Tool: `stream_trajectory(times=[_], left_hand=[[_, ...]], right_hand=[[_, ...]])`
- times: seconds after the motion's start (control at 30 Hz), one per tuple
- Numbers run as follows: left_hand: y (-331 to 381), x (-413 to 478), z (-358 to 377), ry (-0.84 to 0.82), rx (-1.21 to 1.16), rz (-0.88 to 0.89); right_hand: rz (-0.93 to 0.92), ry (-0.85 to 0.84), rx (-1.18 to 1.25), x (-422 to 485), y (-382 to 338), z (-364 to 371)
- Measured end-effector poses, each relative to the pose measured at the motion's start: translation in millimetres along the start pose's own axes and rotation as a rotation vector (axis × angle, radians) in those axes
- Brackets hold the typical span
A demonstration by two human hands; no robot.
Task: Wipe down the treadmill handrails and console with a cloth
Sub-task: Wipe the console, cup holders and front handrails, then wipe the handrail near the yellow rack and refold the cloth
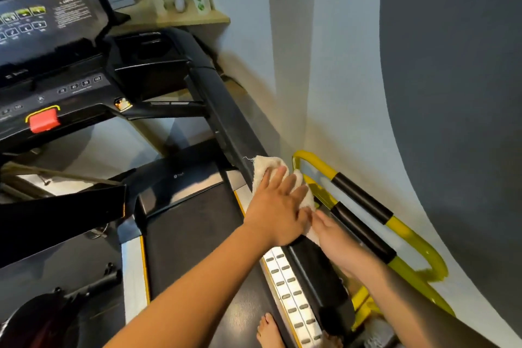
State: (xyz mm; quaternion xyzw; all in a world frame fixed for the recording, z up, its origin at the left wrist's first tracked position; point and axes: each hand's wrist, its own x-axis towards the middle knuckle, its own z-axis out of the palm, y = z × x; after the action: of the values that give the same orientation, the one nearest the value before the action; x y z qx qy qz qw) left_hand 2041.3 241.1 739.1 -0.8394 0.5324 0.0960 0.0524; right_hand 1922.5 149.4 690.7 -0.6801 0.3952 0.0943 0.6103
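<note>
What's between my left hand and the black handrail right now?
In the head view, the white cloth lies between the left hand and the black handrail.

A small gym room at home: a treadmill (197,206) by the wall, cups (202,1) on a shelf (195,18).

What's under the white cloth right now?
The white cloth lies on the black right handrail, pressed flat by the left hand. The rail surface beneath it is covered; the right hand touches its near end.
</note>
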Motion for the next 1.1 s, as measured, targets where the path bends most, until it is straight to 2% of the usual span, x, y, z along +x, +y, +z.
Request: stream_trajectory(times=[0.17,0.27,0.37,0.47,0.57,0.63,0.73,0.9,1.0,1.1], left_hand=[[19.7,39.4,-22.5,-0.243,0.256,-0.008],[35.6,19.8,-16.5,-0.203,0.226,0.038],[35.2,-11.2,-4.4,-0.085,0.059,0.115],[28.6,-1.5,-6.2,-0.136,0.068,0.176],[37.3,32.1,-15.1,-0.307,0.202,0.128],[44.3,54.1,-15.2,-0.438,0.267,0.077],[48.8,71.8,-4.6,-0.561,0.365,0.124],[48.6,49.8,5.4,-0.563,0.315,0.263],[54.3,54.2,-3.9,-0.612,0.309,0.190],[70.5,63.2,-6.3,-0.667,0.345,0.125]], right_hand=[[0.105,0.042,-0.053,15.8,-3.4,3.8],[0.118,0.008,-0.047,-2.5,6.6,-4.9],[0.087,-0.194,0.067,-26.4,18.9,-25.0],[0.118,-0.288,0.045,-13.1,26.0,-43.0],[0.103,-0.210,-0.012,7.2,15.9,-31.6],[0.116,-0.109,0.084,17.2,15.0,-13.2],[0.114,-0.042,0.088,20.6,25.9,-6.8],[0.042,-0.271,-0.017,2.2,51.3,-43.7],[0.018,-0.220,-0.161,9.1,55.3,-37.3],[0.065,-0.152,-0.078,19.0,58.0,-19.1]])
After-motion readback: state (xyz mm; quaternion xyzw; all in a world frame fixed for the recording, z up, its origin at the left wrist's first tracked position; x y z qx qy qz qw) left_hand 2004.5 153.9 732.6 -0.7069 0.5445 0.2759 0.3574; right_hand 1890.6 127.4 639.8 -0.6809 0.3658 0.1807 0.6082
